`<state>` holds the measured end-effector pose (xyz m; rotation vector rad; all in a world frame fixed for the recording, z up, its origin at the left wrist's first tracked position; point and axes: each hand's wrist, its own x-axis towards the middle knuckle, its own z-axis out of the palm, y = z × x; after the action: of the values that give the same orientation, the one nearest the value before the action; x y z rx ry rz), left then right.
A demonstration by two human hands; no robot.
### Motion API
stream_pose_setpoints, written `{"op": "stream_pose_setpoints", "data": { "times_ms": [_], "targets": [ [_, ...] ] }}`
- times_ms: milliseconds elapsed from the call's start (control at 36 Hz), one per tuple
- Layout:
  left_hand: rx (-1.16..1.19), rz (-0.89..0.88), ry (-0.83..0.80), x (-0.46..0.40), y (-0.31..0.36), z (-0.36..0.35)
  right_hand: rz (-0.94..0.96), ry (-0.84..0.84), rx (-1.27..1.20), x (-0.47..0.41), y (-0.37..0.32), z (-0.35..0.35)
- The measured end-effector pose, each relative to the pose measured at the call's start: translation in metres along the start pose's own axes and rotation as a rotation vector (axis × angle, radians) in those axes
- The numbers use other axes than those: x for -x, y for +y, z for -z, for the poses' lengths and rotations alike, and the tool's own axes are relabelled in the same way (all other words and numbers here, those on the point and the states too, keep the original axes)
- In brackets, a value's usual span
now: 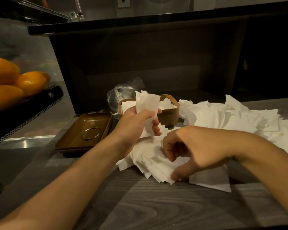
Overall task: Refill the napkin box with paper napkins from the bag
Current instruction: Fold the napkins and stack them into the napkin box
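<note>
White napkin (147,103) in left hand (136,125)

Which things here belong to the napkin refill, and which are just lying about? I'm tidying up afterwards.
Job:
napkin box
held napkins in left hand
loose napkin pile under right hand
plastic bag

Lying about:
brown tray
orange fruit
</note>
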<state>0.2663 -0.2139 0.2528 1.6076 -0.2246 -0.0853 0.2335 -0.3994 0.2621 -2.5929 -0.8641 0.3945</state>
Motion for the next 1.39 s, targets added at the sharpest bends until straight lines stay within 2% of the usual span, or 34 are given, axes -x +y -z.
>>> {"op": "stream_pose_setpoints", "data": {
  "times_ms": [389, 528, 722, 1056, 1139, 1278, 1389],
  "targets": [
    [0.053, 0.030, -0.034, -0.003, -0.005, 0.000, 0.058, 0.089, -0.032, -0.004, 0.002, -0.006],
    [0.028, 0.022, -0.039, -0.004, -0.006, 0.000, 0.071, 0.153, 0.126, -0.009, -0.003, -0.016],
    [0.036, 0.025, -0.050, -0.005, -0.006, 0.001, 0.112, 0.168, 0.086, -0.008, -0.003, -0.016],
    [0.027, 0.041, -0.039, -0.004, -0.007, 0.001, 0.196, 0.306, 0.374, -0.006, -0.018, -0.027],
    [0.008, 0.041, -0.034, -0.003, -0.006, 0.001, 0.178, 0.276, 0.310, -0.007, -0.017, -0.024],
    [0.035, 0.055, -0.046, 0.000, -0.004, 0.001, 0.118, 0.124, 0.026, -0.010, -0.006, -0.016],
    [0.025, 0.048, -0.051, -0.001, -0.004, 0.001, 0.098, 0.098, -0.044, -0.011, -0.002, -0.014]
  ]
}}
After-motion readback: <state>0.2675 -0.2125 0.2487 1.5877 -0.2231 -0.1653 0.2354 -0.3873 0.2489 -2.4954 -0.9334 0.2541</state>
